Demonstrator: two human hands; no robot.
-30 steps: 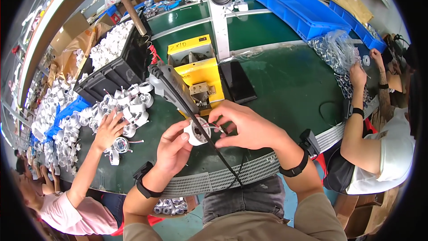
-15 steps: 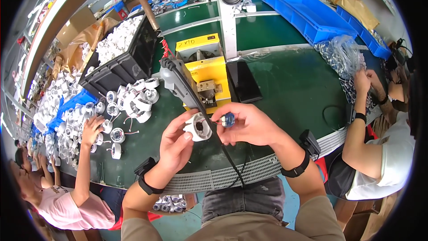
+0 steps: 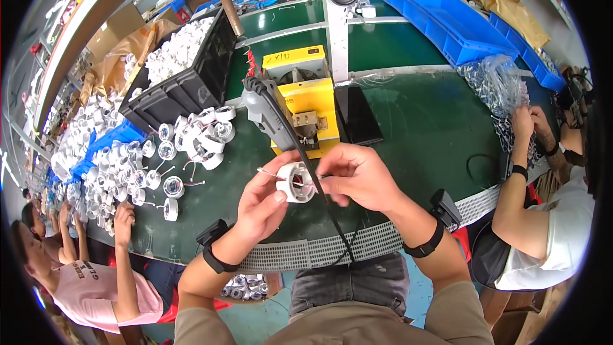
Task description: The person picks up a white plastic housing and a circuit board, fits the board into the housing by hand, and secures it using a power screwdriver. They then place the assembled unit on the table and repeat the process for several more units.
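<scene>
In my left hand (image 3: 260,201) is a white round plastic housing (image 3: 297,191), held by its side with the opening facing me. A thin wire with a small white connector (image 3: 262,170) sticks out on the housing's left side, and wire also crosses its opening. My right hand (image 3: 361,179) is closed at the housing's right rim, thumb and fingers pinched together; what they grip is mostly hidden by the fingers and a black cable (image 3: 305,161). The blue wired component seen earlier cannot be made out. Just beyond my hands stands a yellow machine (image 3: 325,105) with a metal fixture.
A grey corded tool (image 3: 260,110) hangs before the machine, beside a black flat panel (image 3: 359,115). White housings (image 3: 207,137) and a black crate (image 3: 185,89) lie left; a blue tray (image 3: 447,25) is far right. Co-workers' hands (image 3: 124,220) (image 3: 527,118) work on both sides.
My right hand has brought the blue component to the housing, and it is now out of sight. A wire end now shows on the housing's left. The left co-worker's hand has moved nearer.
</scene>
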